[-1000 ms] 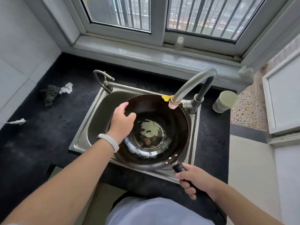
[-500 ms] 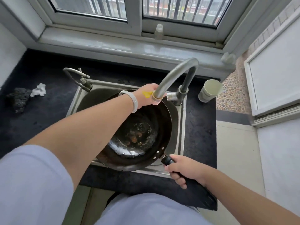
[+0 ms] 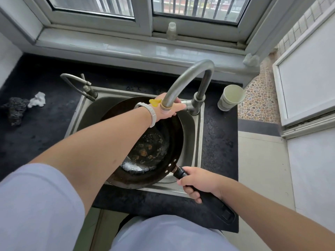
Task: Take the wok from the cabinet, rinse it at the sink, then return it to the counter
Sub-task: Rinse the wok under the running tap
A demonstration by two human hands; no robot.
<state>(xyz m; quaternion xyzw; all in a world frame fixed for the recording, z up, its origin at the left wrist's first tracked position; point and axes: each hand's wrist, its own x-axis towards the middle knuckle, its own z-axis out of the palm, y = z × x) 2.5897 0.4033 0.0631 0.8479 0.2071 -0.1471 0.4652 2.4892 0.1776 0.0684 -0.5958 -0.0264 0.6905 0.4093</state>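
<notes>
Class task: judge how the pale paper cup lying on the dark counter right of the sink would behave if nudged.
The pale paper cup lies tilted on its side, so it would probably roll in a curve. It looks thin-walled and empty, so likely light and easily crushed. The dark counter looks rough, which might slow it.

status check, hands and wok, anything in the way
Right hand gripping wok handle, wok in sink. Left hand reaching at faucet lever behind spout. No water visible. Nothing blocking.

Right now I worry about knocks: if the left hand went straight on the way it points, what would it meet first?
Probably the faucet base: the left hand points right, fingertips almost there, though depth is unclear.
</notes>
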